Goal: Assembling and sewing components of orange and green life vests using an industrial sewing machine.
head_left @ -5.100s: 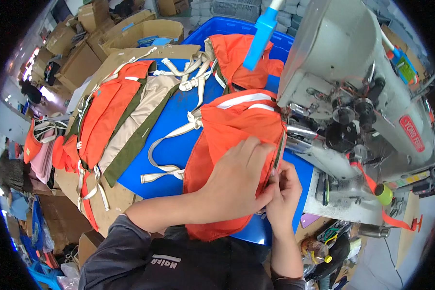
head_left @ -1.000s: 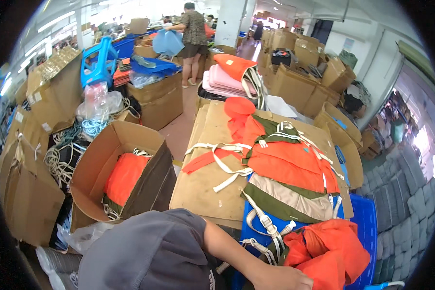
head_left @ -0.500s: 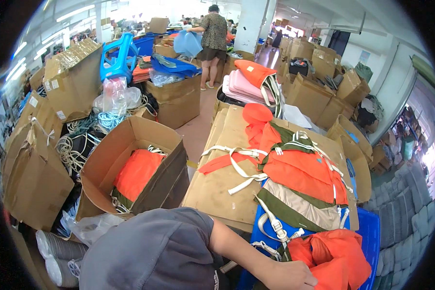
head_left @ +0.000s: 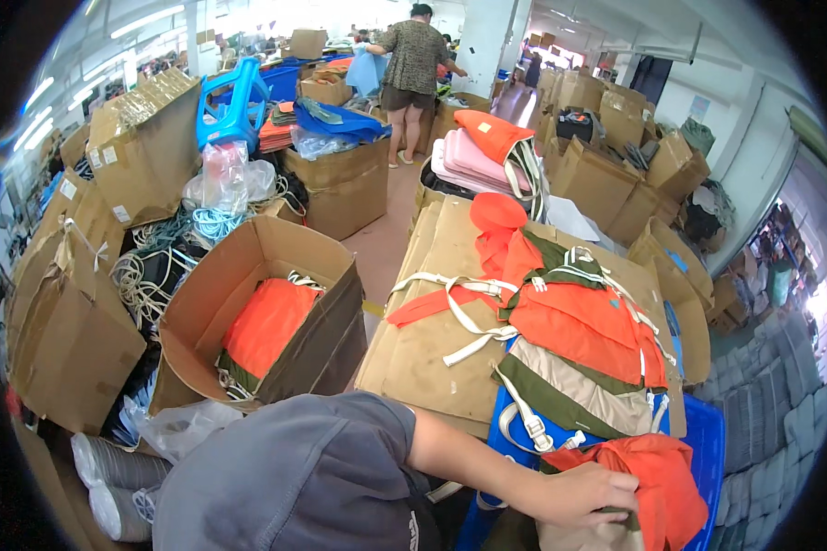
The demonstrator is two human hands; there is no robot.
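My left hand comes in from the lower edge, under a dark grey sleeve. Its fingers curl over an orange, green and beige backpack, gripping the cloth near the top. This bag lies crumpled at the near right, on a blue plastic crate. Just beyond it, a second orange backpack with green and beige panels lies flat, its cream straps spread out over stacked cardboard. My right hand is out of sight.
An open carton at the left holds another orange bag. Farther off are a blue stool, pink padded pieces and a standing person. Grey bundles are stacked along the right.
My left hand has shifted up and right over the near backpack, from pinching its orange cloth low down. Beige cloth now shows below the hand. The far person's arm has reached out to the right.
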